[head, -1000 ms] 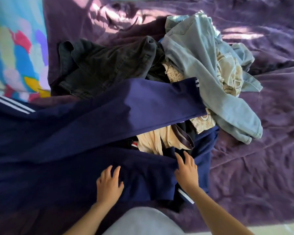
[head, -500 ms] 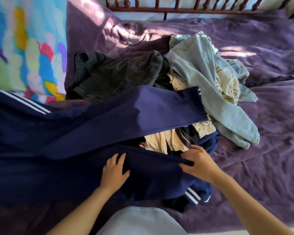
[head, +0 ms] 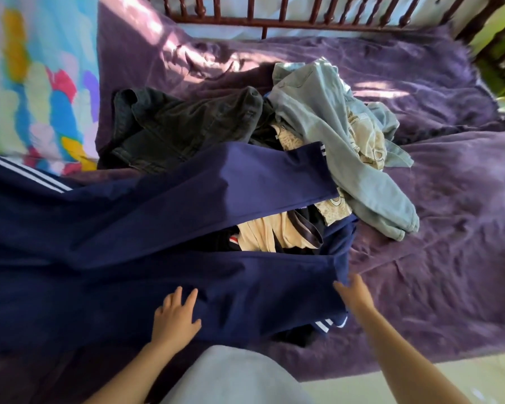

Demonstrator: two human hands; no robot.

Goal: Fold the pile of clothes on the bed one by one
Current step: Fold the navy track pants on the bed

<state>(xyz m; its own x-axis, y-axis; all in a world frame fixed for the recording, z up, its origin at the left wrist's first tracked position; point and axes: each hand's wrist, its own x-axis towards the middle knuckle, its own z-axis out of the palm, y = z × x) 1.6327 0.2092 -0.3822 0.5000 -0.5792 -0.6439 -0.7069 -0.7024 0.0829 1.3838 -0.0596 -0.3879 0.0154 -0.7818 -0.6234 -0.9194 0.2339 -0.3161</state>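
Navy track pants are lying across the pile, half spread.
Your left hand is pressing flat, released; your right hand is pinching the leg's edge, and pulling may be dragging clothes beneath along.

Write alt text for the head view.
Both hands work navy track pants spread across a purple bedspread: left hand flat on the fabric, right hand at a leg's edge. Unfolded clothes lie piled beyond.

Left hand lies palm down, fingers spread and extended forward, forearm rising from the lower edge. Right hand, slightly blurred, reaches forward with fingers curled in a pinch; its forearm extends diagonally from the lower right corner.
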